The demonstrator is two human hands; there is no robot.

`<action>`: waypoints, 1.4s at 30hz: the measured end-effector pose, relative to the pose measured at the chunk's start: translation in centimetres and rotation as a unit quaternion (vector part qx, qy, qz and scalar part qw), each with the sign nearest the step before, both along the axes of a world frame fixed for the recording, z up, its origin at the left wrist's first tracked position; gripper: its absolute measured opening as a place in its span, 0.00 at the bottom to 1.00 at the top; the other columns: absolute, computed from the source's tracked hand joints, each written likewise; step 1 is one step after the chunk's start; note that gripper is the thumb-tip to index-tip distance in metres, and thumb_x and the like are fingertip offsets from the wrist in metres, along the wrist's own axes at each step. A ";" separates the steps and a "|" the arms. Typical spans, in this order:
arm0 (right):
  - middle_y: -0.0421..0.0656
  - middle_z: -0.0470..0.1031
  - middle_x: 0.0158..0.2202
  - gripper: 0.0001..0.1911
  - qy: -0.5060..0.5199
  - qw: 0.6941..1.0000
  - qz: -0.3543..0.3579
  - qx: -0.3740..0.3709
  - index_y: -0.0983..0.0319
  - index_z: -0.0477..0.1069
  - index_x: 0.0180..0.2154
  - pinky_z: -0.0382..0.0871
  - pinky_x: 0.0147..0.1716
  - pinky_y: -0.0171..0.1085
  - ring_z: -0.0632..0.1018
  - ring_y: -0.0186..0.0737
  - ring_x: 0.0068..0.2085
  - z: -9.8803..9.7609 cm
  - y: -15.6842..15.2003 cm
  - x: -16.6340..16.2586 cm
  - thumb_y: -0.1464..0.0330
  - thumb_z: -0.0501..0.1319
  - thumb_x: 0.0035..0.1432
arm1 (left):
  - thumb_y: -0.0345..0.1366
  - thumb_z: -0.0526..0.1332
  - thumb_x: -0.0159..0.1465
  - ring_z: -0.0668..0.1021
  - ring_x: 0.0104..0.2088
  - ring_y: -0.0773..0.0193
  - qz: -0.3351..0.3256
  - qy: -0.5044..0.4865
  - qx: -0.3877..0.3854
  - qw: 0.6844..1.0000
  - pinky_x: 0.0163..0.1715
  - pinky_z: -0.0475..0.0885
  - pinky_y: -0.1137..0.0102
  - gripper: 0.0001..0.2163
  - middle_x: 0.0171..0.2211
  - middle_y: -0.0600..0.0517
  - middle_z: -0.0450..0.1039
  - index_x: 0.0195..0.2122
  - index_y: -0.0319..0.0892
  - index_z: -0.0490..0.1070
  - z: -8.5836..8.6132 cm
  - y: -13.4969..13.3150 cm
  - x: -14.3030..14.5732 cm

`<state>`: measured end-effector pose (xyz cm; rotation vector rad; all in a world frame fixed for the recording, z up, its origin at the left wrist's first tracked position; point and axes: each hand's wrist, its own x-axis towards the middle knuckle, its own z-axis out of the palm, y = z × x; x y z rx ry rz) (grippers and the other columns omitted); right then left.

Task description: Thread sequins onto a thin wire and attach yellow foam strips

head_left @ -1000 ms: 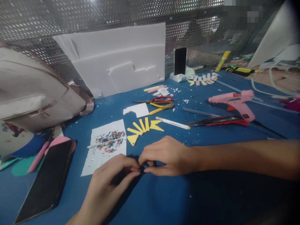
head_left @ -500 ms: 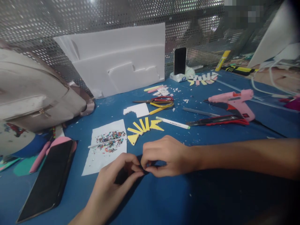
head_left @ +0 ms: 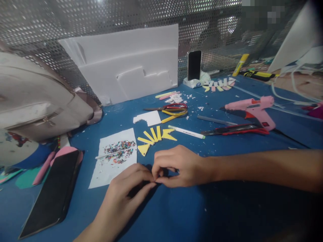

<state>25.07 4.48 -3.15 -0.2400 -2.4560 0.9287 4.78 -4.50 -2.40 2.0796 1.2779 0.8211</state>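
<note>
- The left hand (head_left: 126,191) and right hand (head_left: 180,166) met fingertip to fingertip at the near middle of the blue table (head_left: 227,215).
- Both were pinched narrowly on a small dark piece (head_left: 163,173), too shadowed to identify.
- At 12 o'clock from the hands lay fanned yellow foam pieces (head_left: 153,136).
- At 10 o'clock sat a white paper with glitter (head_left: 114,158).
- At 2 o'clock rested a pink glue gun (head_left: 249,109); at 8 o'clock, a dark phone (head_left: 50,195).
</note>
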 end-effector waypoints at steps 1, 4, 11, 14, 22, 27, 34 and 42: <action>0.37 0.72 0.34 0.03 -0.001 1.000 0.000 0.000 0.62 0.71 0.37 0.61 0.28 0.26 0.71 0.25 0.30 0.0 0.0 0.0 0.72 0.61 0.58 | 0.29 0.59 0.65 0.78 0.36 0.64 -0.002 -0.005 0.000 1.000 0.36 0.73 0.71 0.05 0.35 0.51 0.75 0.36 0.44 0.74 0.0 0.0 0.0; 0.38 0.72 0.34 0.03 -0.004 1.000 -0.001 0.002 0.62 0.71 0.37 0.61 0.28 0.26 0.71 0.25 0.30 0.1 0.0 -0.1 0.72 0.60 0.58 | 0.27 0.60 0.65 0.77 0.36 0.65 0.001 -0.009 0.005 1.000 0.36 0.72 0.72 0.05 0.34 0.52 0.75 0.35 0.43 0.73 0.0 -0.1 0.1; 0.37 0.72 0.34 0.02 -0.015 1.000 -0.010 0.005 0.62 0.70 0.36 0.60 0.27 0.26 0.69 0.26 0.28 0.2 0.0 0.0 0.72 0.60 0.58 | 0.25 0.55 0.65 0.74 0.33 0.65 -0.029 -0.010 0.005 1.000 0.33 0.69 0.71 0.07 0.31 0.52 0.70 0.32 0.42 0.68 0.7 -0.5 0.3; 0.37 0.72 0.34 0.02 -0.019 1.000 -0.015 0.002 0.62 0.70 0.35 0.60 0.27 0.27 0.68 0.26 0.28 0.3 0.0 0.0 0.72 0.60 0.57 | 0.25 0.55 0.65 0.74 0.34 0.64 -0.048 -0.032 -0.010 0.998 0.34 0.69 0.70 0.07 0.31 0.51 0.70 0.33 0.43 0.69 1.0 -0.6 0.0; 0.36 0.72 0.34 0.03 -0.015 0.999 -0.036 0.002 0.62 0.69 0.34 0.58 0.26 0.28 0.66 0.26 0.26 0.2 0.0 0.0 0.72 0.60 0.55 | 0.32 0.54 0.68 0.78 0.36 0.61 -0.030 -0.193 -0.122 0.973 0.37 0.74 0.66 0.09 0.35 0.48 0.76 0.31 0.43 0.69 1.0 -0.3 -0.7; 0.38 0.73 0.33 0.03 -0.004 0.999 -0.034 0.027 0.62 0.68 0.35 0.59 0.28 0.28 0.69 0.27 0.29 0.3 -0.2 0.1 0.73 0.58 0.56 | 0.33 0.54 0.69 0.78 0.32 0.63 -0.015 -0.195 -0.116 0.974 0.34 0.73 0.68 0.09 0.31 0.50 0.75 0.31 0.43 0.68 0.8 -0.2 -1.0; 0.37 0.73 0.33 0.04 -0.008 0.998 -0.035 0.058 0.62 0.68 0.35 0.59 0.28 0.28 0.72 0.27 0.31 0.0 -0.2 0.2 0.72 0.59 0.55 | 0.36 0.55 0.69 0.77 0.33 0.63 -0.013 -0.195 -0.120 0.973 0.35 0.73 0.68 0.09 0.31 0.50 0.75 0.31 0.43 0.68 0.8 -0.2 -1.0; 0.37 0.73 0.33 0.03 -0.012 0.997 -0.042 0.069 0.61 0.68 0.36 0.58 0.28 0.29 0.72 0.28 0.31 -0.2 -0.2 0.2 0.72 0.58 0.56 | 0.38 0.56 0.69 0.76 0.33 0.62 0.008 -0.192 -0.121 0.974 0.35 0.72 0.68 0.10 0.31 0.49 0.75 0.30 0.43 0.67 0.8 -0.2 -1.1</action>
